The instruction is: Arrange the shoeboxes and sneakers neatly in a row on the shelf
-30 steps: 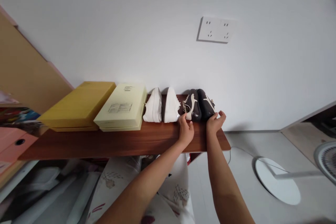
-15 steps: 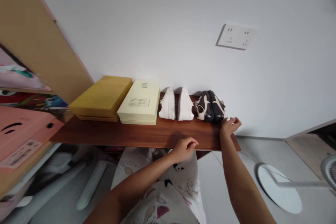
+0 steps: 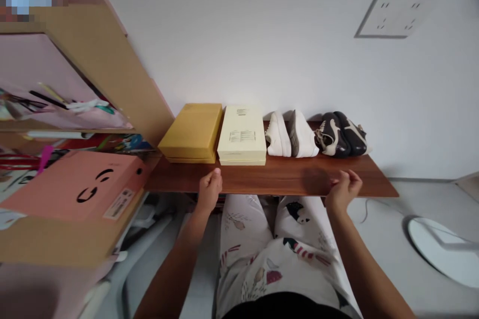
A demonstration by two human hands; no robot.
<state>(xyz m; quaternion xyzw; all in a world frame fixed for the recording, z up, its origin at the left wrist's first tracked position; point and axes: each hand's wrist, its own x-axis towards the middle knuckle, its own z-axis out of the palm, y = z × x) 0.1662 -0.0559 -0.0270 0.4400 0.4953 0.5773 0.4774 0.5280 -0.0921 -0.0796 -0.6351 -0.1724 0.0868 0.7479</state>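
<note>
On a dark wooden shelf board (image 3: 277,179) against the wall stand a yellow box (image 3: 194,132), a cream box (image 3: 242,134), a pair of white shoes (image 3: 279,134) and a pair of black-and-beige shoes (image 3: 339,134), from left to right. My left hand (image 3: 210,187) is over the board's front edge, below the gap between the two boxes, its fingers curled closed with nothing seen in them. Over the front edge below the black-and-beige shoes is my right hand (image 3: 344,188), empty, with its fingers loosely bent and apart.
At the left, a pink box (image 3: 86,184) lies on a wooden desk beside cluttered shelves. A socket plate (image 3: 398,17) is on the wall at the upper right. A round white base (image 3: 445,249) stands on the floor at the right.
The view has swung left. My left hand has moved left along the board, to in front of the boxes. My right hand has drawn back from beside the black-and-beige shoes to the front edge.
</note>
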